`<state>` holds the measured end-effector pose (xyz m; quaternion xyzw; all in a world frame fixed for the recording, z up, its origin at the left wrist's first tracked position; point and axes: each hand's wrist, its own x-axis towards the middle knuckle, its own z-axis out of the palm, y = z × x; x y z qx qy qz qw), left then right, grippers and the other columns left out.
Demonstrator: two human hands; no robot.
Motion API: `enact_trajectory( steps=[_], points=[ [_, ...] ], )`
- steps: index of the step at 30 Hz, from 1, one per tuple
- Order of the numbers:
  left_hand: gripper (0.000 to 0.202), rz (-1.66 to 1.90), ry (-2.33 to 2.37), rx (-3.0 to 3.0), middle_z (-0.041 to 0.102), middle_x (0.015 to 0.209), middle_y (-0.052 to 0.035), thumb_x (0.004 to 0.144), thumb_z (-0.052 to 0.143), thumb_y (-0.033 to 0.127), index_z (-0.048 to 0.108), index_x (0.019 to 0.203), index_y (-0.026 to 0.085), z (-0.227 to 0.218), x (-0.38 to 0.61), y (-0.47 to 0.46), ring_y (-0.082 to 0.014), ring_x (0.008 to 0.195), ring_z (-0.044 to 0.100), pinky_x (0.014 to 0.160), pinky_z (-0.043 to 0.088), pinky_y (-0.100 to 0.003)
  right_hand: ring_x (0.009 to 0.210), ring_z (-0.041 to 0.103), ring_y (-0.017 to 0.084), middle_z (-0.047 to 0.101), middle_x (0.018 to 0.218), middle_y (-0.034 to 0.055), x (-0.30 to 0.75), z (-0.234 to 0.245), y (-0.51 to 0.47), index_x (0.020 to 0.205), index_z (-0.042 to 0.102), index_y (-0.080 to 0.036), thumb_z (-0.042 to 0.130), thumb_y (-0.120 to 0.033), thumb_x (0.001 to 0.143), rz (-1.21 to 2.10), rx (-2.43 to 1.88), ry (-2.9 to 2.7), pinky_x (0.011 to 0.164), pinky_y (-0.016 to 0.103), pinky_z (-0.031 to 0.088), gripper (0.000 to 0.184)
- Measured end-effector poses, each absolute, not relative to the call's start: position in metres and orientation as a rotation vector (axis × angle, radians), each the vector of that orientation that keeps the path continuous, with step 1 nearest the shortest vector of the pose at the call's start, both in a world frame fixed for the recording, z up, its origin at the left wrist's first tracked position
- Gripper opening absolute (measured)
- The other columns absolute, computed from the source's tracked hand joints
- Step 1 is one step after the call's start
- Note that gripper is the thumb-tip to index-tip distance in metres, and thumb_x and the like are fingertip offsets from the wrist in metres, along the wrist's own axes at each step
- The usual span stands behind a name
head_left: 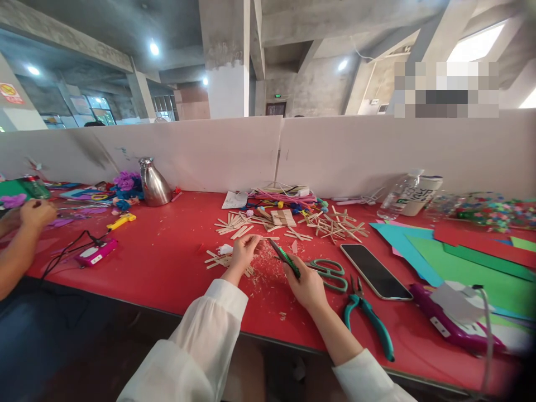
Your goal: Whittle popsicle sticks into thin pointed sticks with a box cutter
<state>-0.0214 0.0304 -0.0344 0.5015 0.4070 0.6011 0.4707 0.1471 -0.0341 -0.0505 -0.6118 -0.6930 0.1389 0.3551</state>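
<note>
My left hand (246, 252) is closed in a pinch on a thin wooden craft stick (269, 238), whose end points toward my right hand. In my right hand (307, 282), the fingers wrap round a green and black utility knife (288, 261). Its dark blade end is close to the stick; whether they touch I cannot tell. Wood shavings (268, 268) lie scattered on the red table under both hands. Several craft sticks (215, 259) lie beside my left hand. Green-handled scissors (330, 272) rest just right of my right hand.
Teal pliers (368, 318), a phone (377, 271) and a purple power strip (452, 324) lie to the right, near coloured paper (444, 257). Craft-stick piles (333, 224) lie ahead. A metal jug (154, 183) stands back left. A co-worker's hands (36, 215) are at far left.
</note>
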Motion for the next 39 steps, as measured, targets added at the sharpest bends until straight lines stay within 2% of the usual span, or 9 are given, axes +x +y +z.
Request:
enact_trajectory(
  steps=[16,29,32,35,39],
  points=[
    [0.038,1.497,0.992,1.285,0.070,0.071,-0.0084,0.068,0.066,0.048,0.068,0.078,0.011,-0.028,-0.018,0.028,-0.0149,0.058,0.063,0.052,0.049,-0.024,0.093,0.059,0.018,0.058,0.112,0.0067,0.147,-0.050,-0.036,0.114,0.054,-0.018,0.052,-0.032,0.087,0.408,-1.370,-1.681,0.079,0.039,0.049,0.031],
    [0.039,1.501,1.009,1.277,0.067,0.066,-0.0058,0.065,0.067,0.050,0.067,0.074,0.012,-0.031,-0.017,0.027,-0.0152,0.060,0.062,0.058,0.050,-0.027,0.085,0.061,0.016,0.060,0.106,0.0060,0.136,-0.034,-0.042,0.114,0.054,-0.016,0.052,-0.034,0.087,1.049,-1.439,-1.445,0.071,0.035,0.052,0.032],
    [0.040,1.511,1.035,1.274,0.064,0.061,-0.0030,0.066,0.066,0.050,0.068,0.076,0.012,-0.031,-0.017,0.026,-0.0118,0.054,0.057,0.053,0.046,-0.023,0.086,0.060,0.016,0.060,0.107,0.0061,0.135,-0.031,-0.042,0.113,0.054,-0.016,0.052,-0.034,0.087,1.114,-1.428,-1.401,0.071,0.036,0.052,0.032],
    [0.036,1.541,1.084,1.269,0.053,0.051,0.0028,0.067,0.067,0.048,0.067,0.071,0.012,-0.031,-0.019,0.027,-0.0073,0.046,0.046,0.046,0.036,-0.019,0.086,0.060,0.016,0.059,0.108,0.0063,0.136,-0.030,-0.042,0.115,0.053,-0.016,0.051,-0.034,0.087,1.093,-1.428,-1.369,0.071,0.036,0.052,0.033],
    [0.034,1.550,1.122,1.260,0.047,0.048,0.0048,0.067,0.066,0.046,0.064,0.063,0.012,-0.033,-0.021,0.028,-0.0061,0.044,0.041,0.044,0.031,-0.019,0.086,0.060,0.017,0.059,0.107,0.0060,0.138,-0.032,-0.043,0.115,0.053,-0.016,0.052,-0.034,0.087,1.007,-1.429,-1.393,0.071,0.036,0.051,0.033]
  ],
)
